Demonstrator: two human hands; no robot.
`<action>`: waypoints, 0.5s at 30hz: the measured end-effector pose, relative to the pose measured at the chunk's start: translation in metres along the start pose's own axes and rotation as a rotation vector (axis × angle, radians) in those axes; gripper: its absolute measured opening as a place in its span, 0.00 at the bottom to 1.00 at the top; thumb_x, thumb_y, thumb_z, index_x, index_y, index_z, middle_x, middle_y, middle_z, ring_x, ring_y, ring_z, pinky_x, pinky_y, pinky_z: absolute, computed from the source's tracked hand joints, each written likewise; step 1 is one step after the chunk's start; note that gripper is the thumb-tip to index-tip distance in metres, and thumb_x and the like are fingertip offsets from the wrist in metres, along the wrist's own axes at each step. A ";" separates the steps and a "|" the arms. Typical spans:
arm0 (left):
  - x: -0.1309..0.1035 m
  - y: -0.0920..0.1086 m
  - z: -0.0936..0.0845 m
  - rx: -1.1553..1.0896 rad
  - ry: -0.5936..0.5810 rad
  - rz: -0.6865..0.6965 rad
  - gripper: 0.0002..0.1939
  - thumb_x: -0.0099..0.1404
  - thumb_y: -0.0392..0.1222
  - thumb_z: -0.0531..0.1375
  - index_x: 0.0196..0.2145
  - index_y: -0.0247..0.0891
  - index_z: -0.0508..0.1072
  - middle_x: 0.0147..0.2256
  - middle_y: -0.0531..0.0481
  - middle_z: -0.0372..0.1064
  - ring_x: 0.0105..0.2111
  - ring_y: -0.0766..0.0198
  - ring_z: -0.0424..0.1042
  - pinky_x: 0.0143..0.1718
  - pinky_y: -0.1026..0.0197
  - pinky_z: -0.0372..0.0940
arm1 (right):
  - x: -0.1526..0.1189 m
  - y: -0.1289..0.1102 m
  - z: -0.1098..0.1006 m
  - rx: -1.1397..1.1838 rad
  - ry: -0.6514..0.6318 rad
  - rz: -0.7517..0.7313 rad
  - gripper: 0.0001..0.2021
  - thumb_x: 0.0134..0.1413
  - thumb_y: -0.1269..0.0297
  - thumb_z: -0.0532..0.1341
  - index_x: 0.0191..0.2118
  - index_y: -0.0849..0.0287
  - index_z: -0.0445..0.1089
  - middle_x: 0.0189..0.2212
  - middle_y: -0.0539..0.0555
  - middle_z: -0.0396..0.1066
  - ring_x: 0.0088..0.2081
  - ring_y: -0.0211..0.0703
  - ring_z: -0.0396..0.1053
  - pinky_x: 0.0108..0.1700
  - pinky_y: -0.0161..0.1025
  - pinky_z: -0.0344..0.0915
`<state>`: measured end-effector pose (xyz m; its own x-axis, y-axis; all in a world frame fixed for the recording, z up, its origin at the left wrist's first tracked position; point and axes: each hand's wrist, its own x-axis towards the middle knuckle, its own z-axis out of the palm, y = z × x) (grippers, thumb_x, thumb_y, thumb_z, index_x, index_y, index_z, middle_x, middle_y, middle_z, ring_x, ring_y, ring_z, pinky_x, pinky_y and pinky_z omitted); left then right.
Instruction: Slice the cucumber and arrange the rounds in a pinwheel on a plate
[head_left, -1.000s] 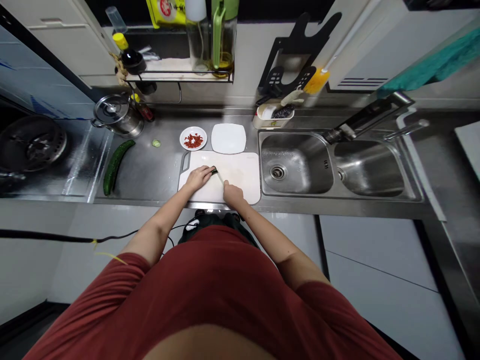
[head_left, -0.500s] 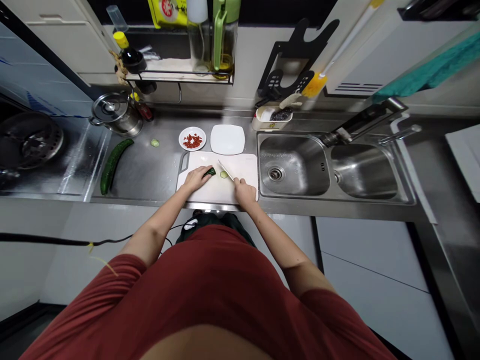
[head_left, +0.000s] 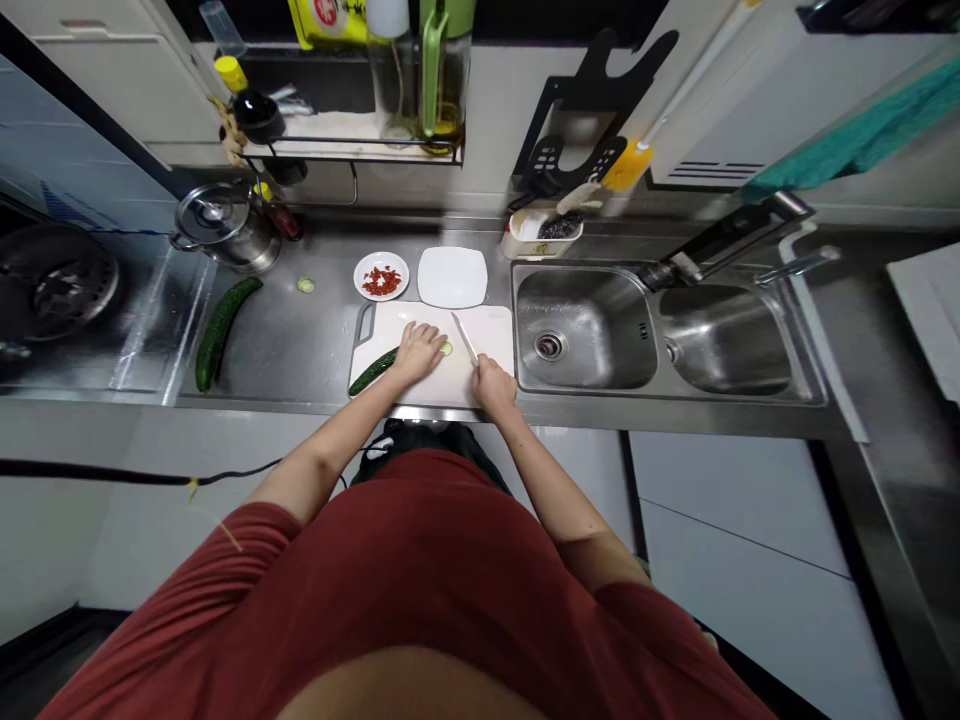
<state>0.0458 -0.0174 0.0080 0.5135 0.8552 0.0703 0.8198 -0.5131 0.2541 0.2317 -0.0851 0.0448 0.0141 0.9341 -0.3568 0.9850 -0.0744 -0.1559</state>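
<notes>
In the head view, a person in a red short-sleeved shirt is standing at a steel counter (head_left: 322, 340), both forearms extending over a white cutting board (head_left: 491, 345). The left hand (head_left: 420, 353) is hanging palm down above the middle of the board, its fingers spreading toward a pale green cucumber slice (head_left: 447, 349). The fingertips are partly covering the slice's edge; whether they are gripping it, one cannot tell. The cut cucumber (head_left: 371, 373) is lying aslant on the board's left part, its upper end reaching beside the left hand. The right hand (head_left: 493, 384) is clenching a knife (head_left: 464, 337) by its handle, the blade pointing up and leftward, just right of the slice and apart from it.

Behind the board, a small round plate (head_left: 358, 279) is holding chopped red pieces (head_left: 384, 281), and a white square plate (head_left: 452, 277) is sitting next to it. Farther left, a whole cucumber (head_left: 223, 335) is lying on the counter, with a small green piece (head_left: 305, 285) resting near its upper end.
</notes>
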 end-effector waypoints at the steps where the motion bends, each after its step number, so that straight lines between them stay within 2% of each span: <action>1: 0.005 0.006 0.001 0.042 -0.025 -0.015 0.19 0.66 0.43 0.55 0.53 0.42 0.71 0.53 0.40 0.65 0.57 0.50 0.58 0.64 0.41 0.42 | 0.000 0.000 0.000 0.015 0.010 0.005 0.15 0.66 0.66 0.45 0.54 0.57 0.59 0.47 0.59 0.67 0.42 0.47 0.70 0.42 0.40 0.61; 5: 0.019 0.017 0.005 0.151 -0.096 -0.051 0.14 0.65 0.42 0.55 0.44 0.38 0.77 0.53 0.38 0.65 0.57 0.47 0.56 0.63 0.40 0.39 | 0.000 0.002 0.000 0.053 0.043 0.025 0.14 0.66 0.65 0.47 0.53 0.57 0.61 0.46 0.58 0.68 0.41 0.47 0.69 0.41 0.39 0.60; 8: 0.025 0.017 0.007 0.153 -0.110 -0.075 0.13 0.63 0.41 0.57 0.42 0.37 0.76 0.50 0.38 0.66 0.55 0.47 0.57 0.62 0.41 0.40 | -0.002 0.005 0.000 0.066 0.035 0.037 0.14 0.66 0.65 0.47 0.53 0.58 0.61 0.46 0.59 0.68 0.42 0.47 0.69 0.41 0.39 0.60; 11: 0.028 0.017 0.006 0.103 -0.118 -0.119 0.12 0.63 0.38 0.57 0.44 0.36 0.74 0.46 0.37 0.69 0.51 0.49 0.61 0.58 0.42 0.45 | -0.002 0.007 0.001 0.076 0.013 0.045 0.15 0.66 0.65 0.47 0.54 0.58 0.61 0.46 0.59 0.68 0.42 0.46 0.69 0.41 0.39 0.59; 15: 0.031 0.021 0.003 -0.047 -0.167 -0.196 0.08 0.64 0.37 0.56 0.39 0.37 0.73 0.37 0.40 0.73 0.45 0.51 0.65 0.51 0.45 0.50 | -0.002 0.009 0.004 0.088 0.016 0.044 0.14 0.66 0.65 0.47 0.53 0.58 0.62 0.45 0.58 0.69 0.43 0.46 0.68 0.41 0.38 0.59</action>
<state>0.0796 -0.0023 0.0132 0.3840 0.9121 -0.1435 0.8971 -0.3318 0.2918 0.2402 -0.0890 0.0400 0.0601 0.9346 -0.3506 0.9645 -0.1449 -0.2209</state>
